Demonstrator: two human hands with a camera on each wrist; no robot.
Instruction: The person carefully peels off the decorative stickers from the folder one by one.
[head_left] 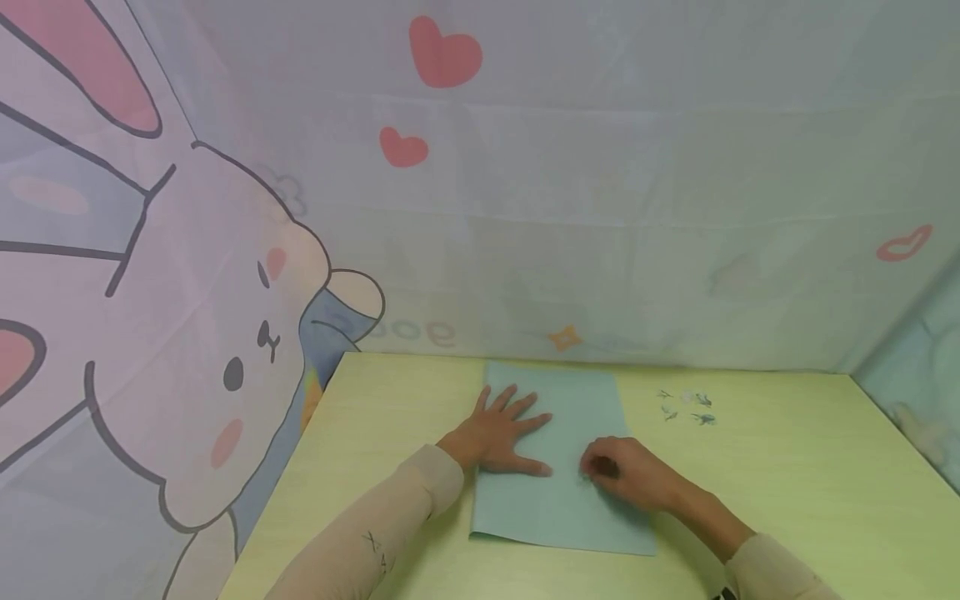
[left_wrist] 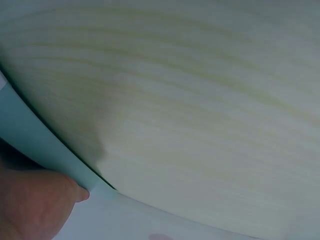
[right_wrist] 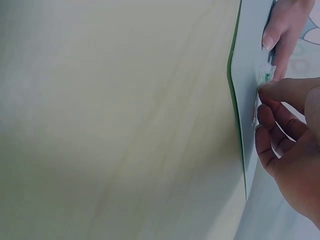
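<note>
In the head view I counted one pale blue-green sheet (head_left: 558,512) on the yellow-green tabletop (head_left: 787,475). The left hand (head_left: 504,437) lay flat along its left side, fingers spread and gripping nothing. The right hand (head_left: 630,471) was over the sheet's right half, its fingers bent inward. Off to the right, apart from the sheet, lay a loose cluster of small pieces (head_left: 704,419); I made out about five, too small to count with certainty.

The left wrist view gave me only part of the left hand beside one edge of the sheet; from there alone I could not tell how its fingers stood.

In the right wrist view the right hand pinched one clear-and-green piece between thumb and forefinger (right_wrist: 268,76), right by the sheet's surface; I could not tell whether it touched. I judged that piece very light, thin and perhaps slick, easy to drop or crease, so best taken at its rim with the fingertips. The sheet's edge bowed a little, and I took it for light and bendable, likely to slide unless a palm weighed it down.
</note>
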